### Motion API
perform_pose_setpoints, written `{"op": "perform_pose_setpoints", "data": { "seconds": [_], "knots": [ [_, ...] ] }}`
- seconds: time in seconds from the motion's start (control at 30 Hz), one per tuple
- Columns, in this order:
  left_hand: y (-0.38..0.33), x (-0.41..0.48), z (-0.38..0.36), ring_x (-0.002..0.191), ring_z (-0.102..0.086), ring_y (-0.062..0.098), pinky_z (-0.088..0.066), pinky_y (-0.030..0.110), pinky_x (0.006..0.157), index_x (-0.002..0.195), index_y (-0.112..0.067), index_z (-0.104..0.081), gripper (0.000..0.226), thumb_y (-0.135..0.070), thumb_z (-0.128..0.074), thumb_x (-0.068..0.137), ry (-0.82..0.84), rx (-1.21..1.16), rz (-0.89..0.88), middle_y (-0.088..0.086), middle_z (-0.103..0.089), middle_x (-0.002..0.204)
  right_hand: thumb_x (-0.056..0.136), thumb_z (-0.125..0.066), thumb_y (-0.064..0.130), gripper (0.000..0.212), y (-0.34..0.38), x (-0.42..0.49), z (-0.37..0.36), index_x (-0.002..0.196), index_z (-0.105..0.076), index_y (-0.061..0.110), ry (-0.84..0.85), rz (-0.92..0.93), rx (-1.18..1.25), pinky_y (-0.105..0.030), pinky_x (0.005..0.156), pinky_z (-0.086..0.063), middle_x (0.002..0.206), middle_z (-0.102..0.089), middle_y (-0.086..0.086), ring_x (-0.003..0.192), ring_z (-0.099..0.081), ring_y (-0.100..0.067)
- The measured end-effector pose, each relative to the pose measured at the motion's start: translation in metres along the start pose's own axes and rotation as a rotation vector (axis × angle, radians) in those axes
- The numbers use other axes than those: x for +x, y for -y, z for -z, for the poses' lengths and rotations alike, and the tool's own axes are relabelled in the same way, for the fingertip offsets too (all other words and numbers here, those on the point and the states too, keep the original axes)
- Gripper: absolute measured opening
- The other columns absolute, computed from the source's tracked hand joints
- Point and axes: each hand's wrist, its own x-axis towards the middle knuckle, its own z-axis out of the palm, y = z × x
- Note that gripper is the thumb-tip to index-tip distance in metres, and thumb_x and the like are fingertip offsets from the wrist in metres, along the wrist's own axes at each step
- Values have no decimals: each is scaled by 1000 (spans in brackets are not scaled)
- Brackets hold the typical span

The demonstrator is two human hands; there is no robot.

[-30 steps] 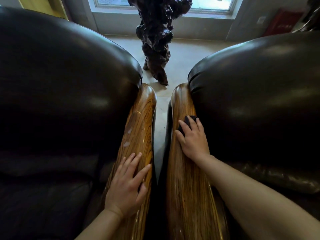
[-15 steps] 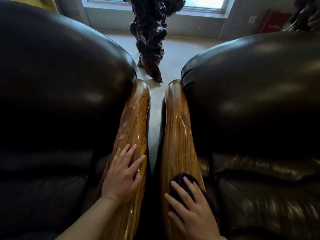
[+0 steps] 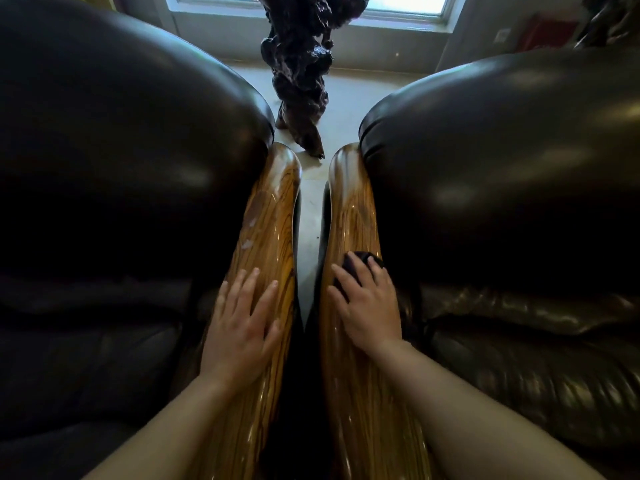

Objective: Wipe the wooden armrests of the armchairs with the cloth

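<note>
Both hands lie palm-down, one on each of two wooden armrests that run side by side from 6 o'clock toward 12. My right hand (image 3: 369,306) presses a dark cloth (image 3: 360,263) flat against the right armrest (image 3: 349,209); only a bunched edge of the cloth shows past the fingertips, at about the middle of the rail's length. My left hand (image 3: 242,327) rests with fingers spread on the left armrest (image 3: 273,209), holding nothing, apparently just bracing.

To wipe well, I would keep the palm spread so the cloth stays under the whole hand, and stroke along the grain from the near end up to the rounded tip at 12 o'clock, beside the dark leather cushion (image 3: 502,168). The rail is curved, so the cloth should wrap over the edge facing the narrow gap between the chairs and over the seam against the leather, not only the crown. Even, moderate pressure should avoid streaks on the glossy finish.

Pale smudges (image 3: 250,233) sit on the left armrest just beyond my left hand, toward 11 o'clock; they probably need a firmer rub once the cloth moves over there.
</note>
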Motion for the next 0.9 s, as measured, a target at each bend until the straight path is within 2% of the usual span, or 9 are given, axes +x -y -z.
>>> {"op": "perform_pose_setpoints", "data": {
  "seconds": [0.1,0.2,0.37,0.5,0.6,0.67,0.77,0.83,0.9],
  "knots": [
    [14,-34,-1,151,-2,24,-12,57,120,153,-24,-24,66,-51,-35,94,-2,-39,108,9,-16,162,100,-22,61,54,-4,8,1,147,-38,41,-27,-67,34,-48,121,-14,160,-29,8,150,-14,-21],
    [26,-53,-5,151,8,20,-13,55,120,155,-27,-11,74,-60,-31,91,50,-91,248,6,-3,164,102,-26,56,51,2,-19,-4,147,-37,37,-95,-121,42,-49,121,-16,158,-33,3,150,-16,-22],
    [23,-55,-11,151,1,21,-18,51,120,154,-31,-3,73,-61,-27,92,61,-97,253,5,4,164,99,-37,52,47,4,-72,-15,142,-48,34,-119,-14,26,-49,117,-24,154,-38,5,145,-27,-24],
    [25,-55,-10,151,1,20,-16,48,121,154,-30,-6,73,-61,-28,92,45,-89,252,5,3,164,96,-50,45,35,2,-34,-3,122,-65,27,-193,101,-14,-45,91,-41,131,-57,-1,113,-49,-29],
    [26,-54,-9,151,6,20,-7,45,122,155,-25,-16,71,-54,-36,94,23,-39,155,8,-5,164,93,-55,43,34,19,14,15,118,-67,23,-180,22,151,-35,78,-50,113,-62,1,100,-56,-22],
    [27,-54,-8,151,1,21,-5,44,121,154,-25,-21,68,-49,-40,94,23,-36,70,7,-11,164,94,-54,44,35,45,36,19,121,-65,25,-132,28,342,-37,80,-54,109,-62,5,99,-58,-15],
    [26,-55,-8,151,-2,19,-13,45,122,154,-26,-21,66,-47,-39,95,29,-56,49,5,-15,164,96,-55,43,33,95,46,14,124,-63,27,-91,114,577,-38,86,-53,112,-61,8,103,-57,-10],
    [26,-56,-8,151,-3,18,-16,46,122,154,-26,-20,65,-47,-38,95,30,-71,50,5,-16,164,97,-54,41,33,120,40,7,126,-61,29,-72,175,596,-38,93,-49,119,-58,9,111,-52,-9],
    [27,-55,-9,151,-6,18,-14,44,121,153,-25,-23,65,-47,-40,95,23,-79,41,5,-19,163,97,-51,41,35,132,27,-7,130,-58,31,-52,268,469,-42,101,-43,131,-54,8,123,-45,-13]
  ]
}}
